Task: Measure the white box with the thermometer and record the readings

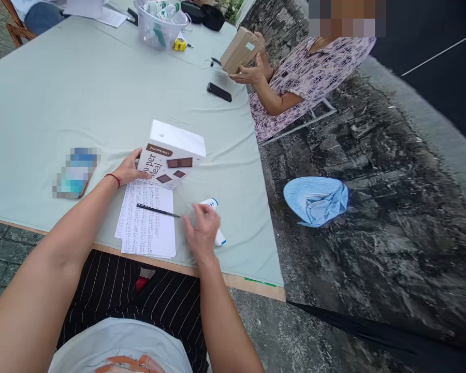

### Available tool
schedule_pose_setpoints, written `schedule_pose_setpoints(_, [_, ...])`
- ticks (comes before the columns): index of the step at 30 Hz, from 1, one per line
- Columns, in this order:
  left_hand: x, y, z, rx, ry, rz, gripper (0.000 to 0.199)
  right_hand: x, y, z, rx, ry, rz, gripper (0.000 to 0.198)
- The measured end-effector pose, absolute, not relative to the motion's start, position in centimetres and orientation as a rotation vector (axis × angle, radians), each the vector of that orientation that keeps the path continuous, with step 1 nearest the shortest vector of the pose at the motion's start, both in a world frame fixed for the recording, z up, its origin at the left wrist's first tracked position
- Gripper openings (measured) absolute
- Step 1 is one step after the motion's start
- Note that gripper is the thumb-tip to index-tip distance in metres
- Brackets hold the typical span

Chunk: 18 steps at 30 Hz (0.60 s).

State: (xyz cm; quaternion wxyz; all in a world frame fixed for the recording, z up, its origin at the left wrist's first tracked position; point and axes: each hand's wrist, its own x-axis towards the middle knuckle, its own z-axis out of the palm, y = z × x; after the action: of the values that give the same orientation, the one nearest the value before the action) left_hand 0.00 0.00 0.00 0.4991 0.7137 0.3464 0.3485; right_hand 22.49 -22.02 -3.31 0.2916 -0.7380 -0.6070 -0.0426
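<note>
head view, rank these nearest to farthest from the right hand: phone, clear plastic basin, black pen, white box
From the right hand:
1. Black pen: on the papers, just left of the hand.
2. White box: ahead and left, left hand on it.
3. Phone: well to the left.
4. Clear plastic basin: farthest forward.

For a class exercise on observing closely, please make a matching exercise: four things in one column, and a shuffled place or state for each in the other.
Things:
1. pen
2. white box
3. brown box
4. clear basket

Places or states:
A. held by the other person's hands
B. containing bottles
C. lying across printed sheets
D. touched by the wearer's left hand

Pairs: 1-C; 2-D; 3-A; 4-B
</note>
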Motion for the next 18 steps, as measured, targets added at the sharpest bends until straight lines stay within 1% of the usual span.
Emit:
schedule_pose_setpoints(2, [0.0,-0.5,0.6,1.653,0.858,0.866,0.085,24.5,-22.4,-3.1,-2.228,-1.368,-0.104,0.056])
schedule_pose_setpoints(3, [-0.1,-0.9,0.8,1.635,0.883,0.893,0.081,25.5,-22.6,-2.9,-2.354,-1.302,-0.016,0.059])
schedule_pose_setpoints(5, [-0.4,-1.9,0.9,1.646,0.949,0.924,0.071,27.0,-22.6,-2.5,-2.524,-1.269,0.237,0.053])
schedule_pose_setpoints(7, [-0.6,-2.9,0.7,1.732,1.048,0.922,0.063,27.5,-22.3,-2.0,-2.541,-1.265,0.432,0.047])
schedule_pose_setpoints(9, [-0.7,-3.7,0.3,1.875,1.134,0.925,0.059,27.0,-21.7,-1.4,-2.386,-1.187,0.492,0.047])
schedule_pose_setpoints(12, [-0.7,-4.3,-0.1,2.015,1.192,0.922,0.056,24.1,-20.7,-0.3,-1.918,-1.004,0.679,0.049])
schedule_pose_setpoints(15, [-0.8,-4.3,-0.2,2.059,1.211,0.91,0.056,19.9,-19.5,0.8,-1.513,-0.835,1.005,0.036])
schedule_pose_setpoints(18, [-0.8,-4.1,-0.2,2.081,1.209,0.915,0.056,16.3,-18.0,1.5,-1.372,-0.806,1.137,0.028])
